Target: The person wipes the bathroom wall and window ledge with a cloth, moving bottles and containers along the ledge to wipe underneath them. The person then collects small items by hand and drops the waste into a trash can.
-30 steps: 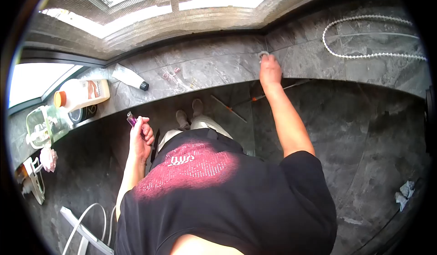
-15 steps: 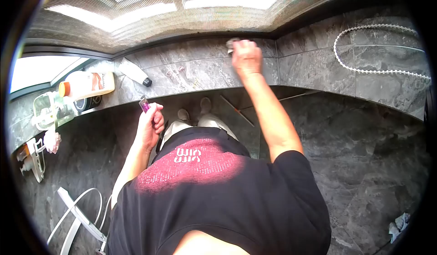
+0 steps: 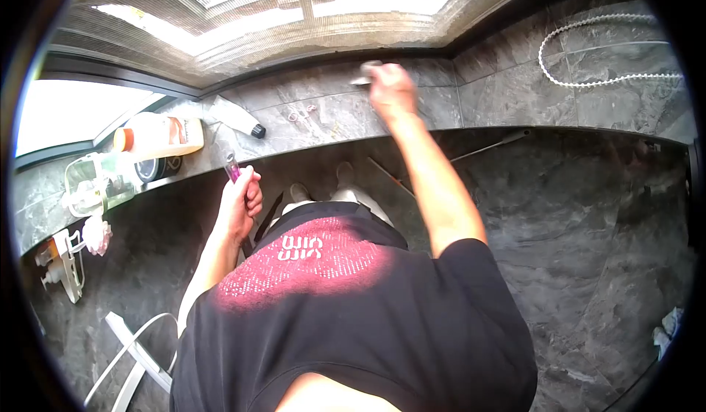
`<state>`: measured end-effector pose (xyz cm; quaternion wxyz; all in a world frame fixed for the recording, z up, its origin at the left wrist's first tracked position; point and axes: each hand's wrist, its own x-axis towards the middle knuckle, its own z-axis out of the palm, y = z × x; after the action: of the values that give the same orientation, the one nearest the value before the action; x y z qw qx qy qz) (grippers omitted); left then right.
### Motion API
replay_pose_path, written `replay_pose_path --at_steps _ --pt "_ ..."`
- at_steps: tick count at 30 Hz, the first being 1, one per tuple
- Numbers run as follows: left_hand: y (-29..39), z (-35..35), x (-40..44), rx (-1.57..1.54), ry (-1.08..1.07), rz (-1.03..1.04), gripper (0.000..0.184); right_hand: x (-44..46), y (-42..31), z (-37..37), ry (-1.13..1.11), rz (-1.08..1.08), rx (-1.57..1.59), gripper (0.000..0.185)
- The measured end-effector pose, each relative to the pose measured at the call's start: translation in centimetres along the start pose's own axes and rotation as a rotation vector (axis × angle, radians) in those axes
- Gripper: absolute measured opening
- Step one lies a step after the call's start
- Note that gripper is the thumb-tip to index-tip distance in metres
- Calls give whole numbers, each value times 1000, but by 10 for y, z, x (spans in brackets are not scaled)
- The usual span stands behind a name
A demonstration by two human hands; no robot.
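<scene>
In my left hand (image 3: 241, 200), fingers wrapped round it, is a slim purple object with a see-through end (image 3: 232, 166); its lower part is hidden in the fist. My right hand (image 3: 392, 90) reaches over the grey marbled ledge (image 3: 426, 107) near the window frame. Its fingers are closed on a small grey-white wad (image 3: 368, 72), blurred, perhaps cloth or tissue. Left of that hand, some thin pinkish bits (image 3: 301, 112) lie on the ledge. A white tube with a black cap (image 3: 237, 117) rests farther left.
An orange-capped bottle (image 3: 163, 137) lies by a clear container (image 3: 95, 184) at the ledge's left. A white beaded cord (image 3: 548, 70) loops over the right side. White strips (image 3: 138, 353) stand at lower left, and a pale cloth (image 3: 668, 331) is at lower right.
My right hand has shifted slightly left along the ledge with the wad. The view has tilted a little, showing more of the window. My left hand keeps its hold.
</scene>
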<state>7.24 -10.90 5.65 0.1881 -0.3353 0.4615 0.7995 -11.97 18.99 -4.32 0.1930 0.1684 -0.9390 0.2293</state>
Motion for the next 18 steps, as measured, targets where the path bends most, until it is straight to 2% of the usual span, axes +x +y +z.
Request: replay_pose_path --at_steps 1,2,4,6,7,8,9,10,12,14,15,16,17,18 --pt "1 -9 -2 -13 23 4 23 -1 16 -22 118 16 -38 13" --pt "2 -15 -1 -26 22 11 23 -5 32 -42 31 254 -134 14" --pt "-3 -31 -7 -37 120 17 22 -28 87 -42 -14 490 -344 20" --pt "-7 -41 -8 -48 139 -1 22 -24 58 -34 83 520 -272 22" --pt "-9 -44 -8 -53 135 -18 22 -22 43 -16 136 651 -30 17" --pt "-10 -46 -10 -56 131 -39 21 -11 14 -17 -83 738 182 12" --pt "-9 -46 -10 -69 109 -38 22 -29 12 19 -22 106 -420 9" --pt "-7 -44 -9 -64 100 -42 22 -30 -17 24 -18 -64 -409 10" --pt "1 -38 -7 -38 80 -33 22 -30 -41 20 -50 -11 -288 13" --pt "10 -33 -6 1 39 -11 22 -22 -16 -4 -81 53 -111 13" --pt "14 -31 -5 9 28 3 22 -18 10 -9 -8 98 -152 14" --pt "16 -32 -5 17 20 16 22 -8 9 -38 13 352 -8 17" --pt "16 -33 -5 15 31 23 21 -15 54 -26 64 432 -225 20" --pt "16 -34 -5 15 35 23 21 -17 78 -24 28 603 -196 20"
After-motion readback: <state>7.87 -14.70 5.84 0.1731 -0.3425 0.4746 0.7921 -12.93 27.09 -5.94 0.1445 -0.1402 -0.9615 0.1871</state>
